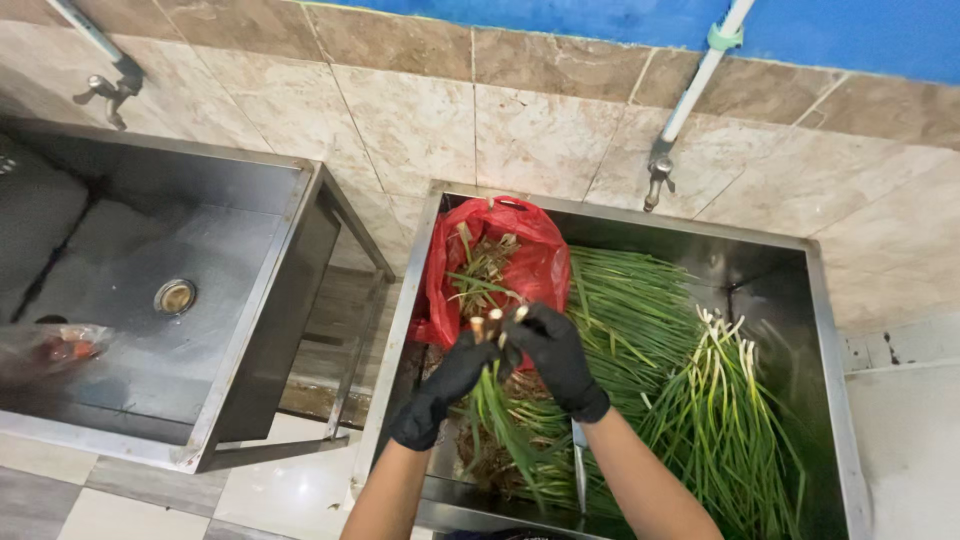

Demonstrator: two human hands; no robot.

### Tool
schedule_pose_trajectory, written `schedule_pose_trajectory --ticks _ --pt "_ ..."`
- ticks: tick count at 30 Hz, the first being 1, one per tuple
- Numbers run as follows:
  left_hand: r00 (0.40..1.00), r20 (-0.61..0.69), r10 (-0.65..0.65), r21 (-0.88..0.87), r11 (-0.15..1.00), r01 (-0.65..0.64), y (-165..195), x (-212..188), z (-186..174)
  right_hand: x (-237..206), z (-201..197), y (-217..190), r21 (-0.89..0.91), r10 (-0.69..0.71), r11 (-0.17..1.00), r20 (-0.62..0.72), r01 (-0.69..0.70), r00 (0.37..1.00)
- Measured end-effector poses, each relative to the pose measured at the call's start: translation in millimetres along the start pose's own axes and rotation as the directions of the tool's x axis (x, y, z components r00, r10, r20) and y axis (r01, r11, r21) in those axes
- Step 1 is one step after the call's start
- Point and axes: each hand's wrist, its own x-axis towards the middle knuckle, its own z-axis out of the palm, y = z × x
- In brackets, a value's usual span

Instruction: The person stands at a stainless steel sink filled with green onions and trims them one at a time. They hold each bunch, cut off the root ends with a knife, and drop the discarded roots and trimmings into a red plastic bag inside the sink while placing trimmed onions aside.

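Note:
Both my hands wear black gloves and hold a small bunch of green onions (497,392) over the right steel sink (826,330). My left hand (447,385) grips the stalks from the left, and my right hand (555,355) pinches them near the cut whitish ends (494,320), which point up. The green leaves hang down toward me. Just behind the bunch sits an open red plastic bag (535,265) holding onion trimmings. A large heap of green onions (690,400) fills the sink to the right.
A knife (579,465) lies in the sink below my right forearm. A tap (658,180) on a white pipe hangs over the right sink. To the left stands a second steel sink (150,320) with a drain, its own tap (112,92) and a clear bag (50,350).

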Motion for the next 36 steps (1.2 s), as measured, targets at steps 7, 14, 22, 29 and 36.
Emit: schedule_pose_trajectory --ticks 7,14,22,29,36 --pt "0.935 -0.267 0.234 0.028 0.972 -0.235 31 -25 -43 37 -24 -45 -0.243 -0.247 0.948 -0.157 0.205 0.956" --pt "0.909 -0.265 0.32 0.26 0.932 -0.253 92 -23 1 52 -12 -93 -0.513 -0.357 0.815 -0.082 0.268 0.93" --pt "0.959 -0.122 0.257 0.067 0.966 -0.25 118 6 22 75 -18 -50 -0.295 -0.335 0.901 -0.004 0.319 0.942" --pt "0.963 -0.136 0.232 0.131 0.968 -0.214 102 -7 -9 107 -28 -11 -0.121 -0.472 0.871 0.062 0.476 0.88" --pt "0.933 -0.224 0.283 0.022 0.958 -0.285 93 -12 -18 78 16 0 -0.25 -0.241 0.927 0.177 0.281 0.954"
